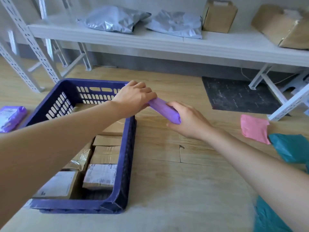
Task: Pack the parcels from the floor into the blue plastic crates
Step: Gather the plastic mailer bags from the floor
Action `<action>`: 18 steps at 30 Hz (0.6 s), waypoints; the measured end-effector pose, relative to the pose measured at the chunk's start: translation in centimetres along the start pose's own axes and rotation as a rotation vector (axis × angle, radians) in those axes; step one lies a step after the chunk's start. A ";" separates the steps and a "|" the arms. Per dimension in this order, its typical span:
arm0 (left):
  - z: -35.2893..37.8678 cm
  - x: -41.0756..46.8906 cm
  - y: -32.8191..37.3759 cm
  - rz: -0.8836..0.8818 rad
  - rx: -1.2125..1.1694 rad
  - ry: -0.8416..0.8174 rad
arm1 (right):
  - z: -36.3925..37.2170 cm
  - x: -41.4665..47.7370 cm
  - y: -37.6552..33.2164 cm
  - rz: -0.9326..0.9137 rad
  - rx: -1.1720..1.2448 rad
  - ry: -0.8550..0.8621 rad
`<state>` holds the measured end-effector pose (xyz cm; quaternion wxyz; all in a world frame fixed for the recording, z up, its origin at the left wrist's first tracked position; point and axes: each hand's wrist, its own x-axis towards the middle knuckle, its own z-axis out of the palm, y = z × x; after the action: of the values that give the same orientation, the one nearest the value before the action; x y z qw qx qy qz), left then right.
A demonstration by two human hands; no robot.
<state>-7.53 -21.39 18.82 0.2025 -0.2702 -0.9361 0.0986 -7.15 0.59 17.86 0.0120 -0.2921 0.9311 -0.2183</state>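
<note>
Both hands are on one purple parcel [164,111].

Left hand [133,97]: grips the parcel's far end, fingers curled over the top, knuckles up.

Right hand [189,121]: holds the near end, fingers wrapped round it. I cannot see my thumb.

The parcel runs slantwise between my two hands, with its far end toward the left. It is just beside the far right corner of the blue crate [127,156], over the wooden floor [184,181]. I cannot tell whether it touches the boards.

The crate lies under my left forearm, to the left of both hands, and has slotted walls. Inside it are cardboard boxes [107,154], packed side by side along the right wall and the near end. Several carry white labels, and one is wrapped in shiny tape.

Left of my left arm, outside the crate's left wall, a second purple parcel [10,117] lies on the floor with a white label facing up.

Right of my right hand, a pink parcel [254,128] lies on the floor. Its lower right corner meets a teal bag [291,148] that lies beyond my right forearm. More teal plastic shows below that forearm.

Beyond my right hand, a dark mat [239,96] lies flat on the floor and runs in under the shelf.

Beyond both hands stands a white metal shelf [150,42]. It holds two crumpled grey bags [113,19] on the left and two brown boxes [219,15] on the right.
</note>
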 end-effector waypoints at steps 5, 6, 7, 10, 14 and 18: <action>-1.4 -5.8 -4.2 -0.106 0.017 -0.039 | 2.8 3.0 -5.2 -0.088 -0.027 0.102; -1.5 -6.9 -5.0 -0.127 0.025 -0.047 | 3.4 3.5 -6.2 -0.108 -0.024 0.127; -1.6 -8.1 -5.8 -0.152 0.035 -0.059 | 4.1 4.0 -7.2 -0.124 -0.019 0.150; -1.7 -11.3 -7.9 -0.211 0.056 -0.075 | 6.4 5.2 -10.3 -0.166 -0.007 0.180; -1.8 -15.4 -10.0 -0.263 0.064 -0.122 | 9.9 6.4 -13.9 -0.208 0.016 0.169; -1.2 -19.2 -10.8 -0.322 0.043 -0.187 | 13.0 6.7 -16.5 -0.190 0.098 0.116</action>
<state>2.83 -40.83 16.85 0.1335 -0.1023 -0.9796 0.1097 -1.88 -20.43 13.64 -0.0482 -0.3650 0.8865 -0.2804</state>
